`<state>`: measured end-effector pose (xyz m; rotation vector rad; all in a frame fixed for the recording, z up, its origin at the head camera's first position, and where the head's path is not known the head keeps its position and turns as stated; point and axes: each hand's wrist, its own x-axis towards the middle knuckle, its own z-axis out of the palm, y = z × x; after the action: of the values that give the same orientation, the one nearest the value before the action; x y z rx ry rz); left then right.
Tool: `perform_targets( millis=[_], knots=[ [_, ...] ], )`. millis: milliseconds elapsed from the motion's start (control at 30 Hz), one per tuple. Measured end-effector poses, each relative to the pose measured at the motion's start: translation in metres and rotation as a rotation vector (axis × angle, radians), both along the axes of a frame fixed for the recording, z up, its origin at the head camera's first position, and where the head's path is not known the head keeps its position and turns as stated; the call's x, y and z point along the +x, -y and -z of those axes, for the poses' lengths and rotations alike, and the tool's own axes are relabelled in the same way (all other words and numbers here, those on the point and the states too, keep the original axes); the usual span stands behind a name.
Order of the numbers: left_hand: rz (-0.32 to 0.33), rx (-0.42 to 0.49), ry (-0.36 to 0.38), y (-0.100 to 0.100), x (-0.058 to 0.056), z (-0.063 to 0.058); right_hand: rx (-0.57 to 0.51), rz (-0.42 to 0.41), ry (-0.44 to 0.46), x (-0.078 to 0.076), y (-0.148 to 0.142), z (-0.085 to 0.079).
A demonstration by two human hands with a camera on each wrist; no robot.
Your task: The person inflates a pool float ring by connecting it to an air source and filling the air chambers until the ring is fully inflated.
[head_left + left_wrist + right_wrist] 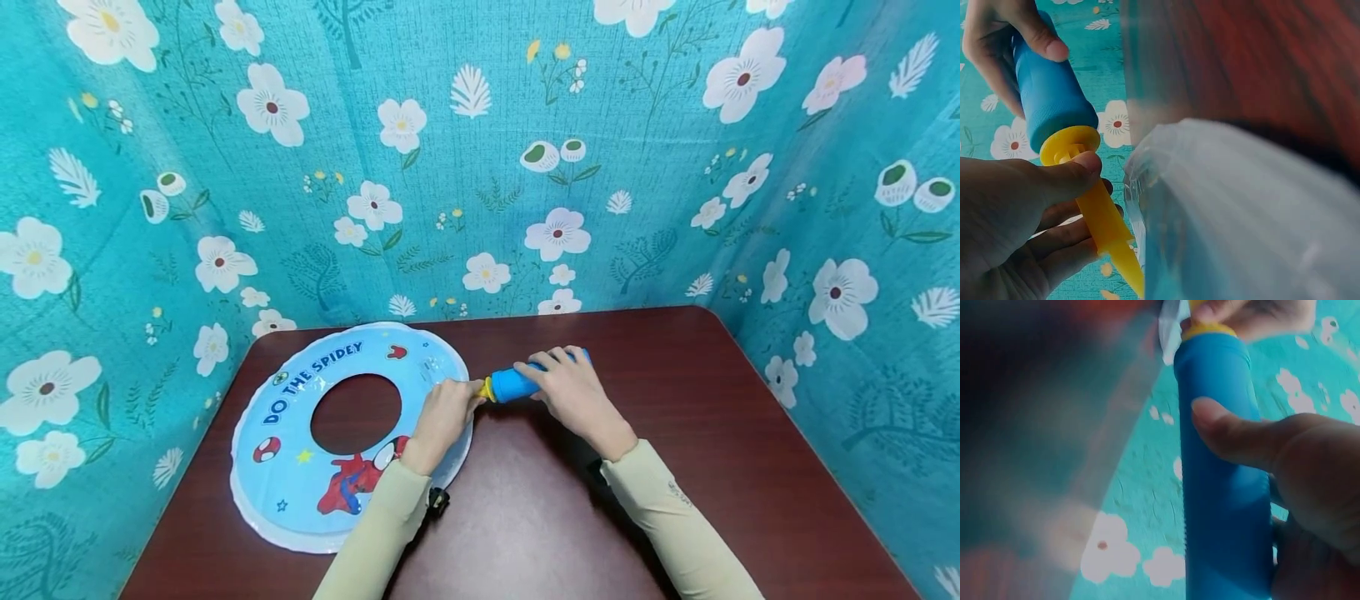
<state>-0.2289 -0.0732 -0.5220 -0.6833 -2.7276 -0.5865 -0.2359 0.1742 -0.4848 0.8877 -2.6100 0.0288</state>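
A blue hand pump point(514, 384) with a yellow nozzle point(1099, 212) is held between both hands, over the right edge of a swim ring. My right hand point(573, 393) grips the blue barrel, its thumb lying along the side in the right wrist view. The left hand point(445, 417) pinches the yellow nozzle just below its round collar point(1071, 142). In the left wrist view the nozzle's tapered tip points down beside the clear plastic edge of the swim ring point(262, 492). The ring is light blue, lies flat and carries "DO THE SPIDEY" lettering and a red cartoon figure.
The dark red-brown table point(750, 467) carries the ring on its left half. A turquoise flowered cloth point(465, 167) stands behind the table and along both sides. A small black device point(438, 502) sits at the left wrist.
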Motion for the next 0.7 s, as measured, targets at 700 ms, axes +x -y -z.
perform_targets(
  millis=[700],
  knots=[
    [-0.014,-0.022,-0.010,-0.001,0.003,0.001,-0.104,0.038,0.188,-0.007,-0.044,-0.024]
  ],
)
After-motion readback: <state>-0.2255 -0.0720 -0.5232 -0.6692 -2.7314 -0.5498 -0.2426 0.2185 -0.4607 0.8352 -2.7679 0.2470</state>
